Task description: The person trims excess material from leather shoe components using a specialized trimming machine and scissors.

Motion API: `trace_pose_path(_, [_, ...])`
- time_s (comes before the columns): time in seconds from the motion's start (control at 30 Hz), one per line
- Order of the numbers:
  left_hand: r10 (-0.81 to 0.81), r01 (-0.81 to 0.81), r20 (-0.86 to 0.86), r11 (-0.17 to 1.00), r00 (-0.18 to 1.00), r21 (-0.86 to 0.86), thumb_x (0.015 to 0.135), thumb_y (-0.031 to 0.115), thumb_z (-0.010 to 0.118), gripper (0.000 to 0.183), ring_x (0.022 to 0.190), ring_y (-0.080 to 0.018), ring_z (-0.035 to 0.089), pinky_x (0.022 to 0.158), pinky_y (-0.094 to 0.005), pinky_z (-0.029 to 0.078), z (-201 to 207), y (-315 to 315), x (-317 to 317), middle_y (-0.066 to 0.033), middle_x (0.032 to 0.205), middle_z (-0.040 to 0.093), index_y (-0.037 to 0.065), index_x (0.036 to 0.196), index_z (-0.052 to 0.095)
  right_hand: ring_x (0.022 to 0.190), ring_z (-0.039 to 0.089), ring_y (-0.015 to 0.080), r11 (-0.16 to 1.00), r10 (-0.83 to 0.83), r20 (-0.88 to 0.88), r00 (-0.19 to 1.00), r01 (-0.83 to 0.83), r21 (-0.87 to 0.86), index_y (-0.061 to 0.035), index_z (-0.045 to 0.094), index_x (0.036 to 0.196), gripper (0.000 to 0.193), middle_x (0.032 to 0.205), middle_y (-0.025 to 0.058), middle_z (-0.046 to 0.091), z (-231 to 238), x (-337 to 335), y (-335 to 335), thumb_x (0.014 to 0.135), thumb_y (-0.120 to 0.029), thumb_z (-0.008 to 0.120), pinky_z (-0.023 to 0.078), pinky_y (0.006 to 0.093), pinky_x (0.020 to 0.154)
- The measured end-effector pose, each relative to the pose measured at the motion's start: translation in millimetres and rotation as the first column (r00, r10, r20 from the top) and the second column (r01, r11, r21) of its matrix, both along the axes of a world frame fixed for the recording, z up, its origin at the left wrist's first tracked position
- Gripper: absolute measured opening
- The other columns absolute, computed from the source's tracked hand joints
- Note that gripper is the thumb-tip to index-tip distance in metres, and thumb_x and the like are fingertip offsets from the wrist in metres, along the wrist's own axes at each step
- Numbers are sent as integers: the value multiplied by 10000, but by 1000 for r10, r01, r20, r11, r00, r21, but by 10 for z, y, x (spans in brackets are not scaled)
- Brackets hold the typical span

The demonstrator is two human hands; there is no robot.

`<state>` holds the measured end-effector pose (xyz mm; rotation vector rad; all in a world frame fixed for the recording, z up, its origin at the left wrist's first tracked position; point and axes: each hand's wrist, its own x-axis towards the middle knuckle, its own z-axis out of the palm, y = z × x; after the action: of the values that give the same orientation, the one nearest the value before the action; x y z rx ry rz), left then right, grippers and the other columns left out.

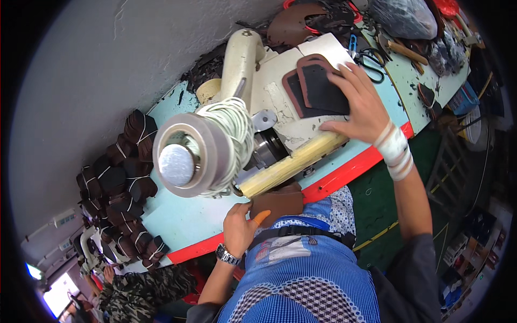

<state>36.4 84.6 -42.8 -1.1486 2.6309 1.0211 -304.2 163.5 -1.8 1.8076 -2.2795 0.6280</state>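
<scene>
My left hand (239, 230), with an orange cover on the thumb and a metal watch at the wrist, grips a brown leather piece (277, 205) at the table's front edge. My right hand (360, 103), white wrap round its wrist, is spread with fingers apart. Its fingertips reach the edge of a few dark leather pieces (323, 89) with reddish-brown borders, lying overlapped on the machine's cream bed (269, 81). Between the hands runs a worn yellow bar (293, 166). A cream machine arm (237, 67) rises behind, and a spool of pale cord (229, 142) hides part of the machine.
Bundles of tied dark leather pieces (128, 185) are piled along the table's left side. Scissors (372, 64), dark scraps and a plastic bag (404, 19) lie at the back right. A red strip (353, 164) edges the table. A person in camouflage sleeves (142, 293) sits at lower left.
</scene>
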Motion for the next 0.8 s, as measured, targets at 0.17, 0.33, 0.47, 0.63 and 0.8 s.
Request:
trace_pose_path(0.17, [11,-15,-159,1000,987,-26,695,149,735,250,744,-323,587,640,-372,463,48,-84,65,-158,793,625,-18,849,631,975,511,312,977,42,248,968,-92,194,-16,522,1142,598,1034,159,522,36,-155,-94,640,-261,735,421,359,876])
trace_pose_path(0.33, [138,42,-190,696,972,717,798,81,647,178,687,-215,562,647,-301,439,388,-340,107,-119,810,597,-18,943,620,1011,506,344,997,70,50,996,-72,42,2,566,1057,503,1075,176,521,99,45,49,653,-257,717,425,413,871])
trace_pose_path(0.47, [-87,332,-395,720,915,610,837,72,618,158,690,-101,525,611,-241,425,555,-604,-7,-59,826,595,-31,957,610,854,596,355,953,265,705,658,-288,-90,-1,568,1065,507,930,197,601,354,1009,131,685,-290,738,472,411,798])
trace_pose_path(0.63, [198,-95,-10,513,980,853,890,174,559,230,558,-72,545,480,-212,426,552,-759,-377,-36,652,579,-26,784,601,580,600,147,966,-239,952,191,-57,253,57,626,814,246,652,129,621,49,1465,149,788,-187,646,470,292,543])
trace_pose_path(0.8, [258,-142,-3,540,966,830,900,160,475,194,451,-73,508,352,-187,378,448,-1047,-424,-42,657,567,0,869,581,591,583,102,893,-449,874,-185,-103,438,81,630,766,274,637,91,623,-114,1470,-125,804,-190,645,460,240,525])
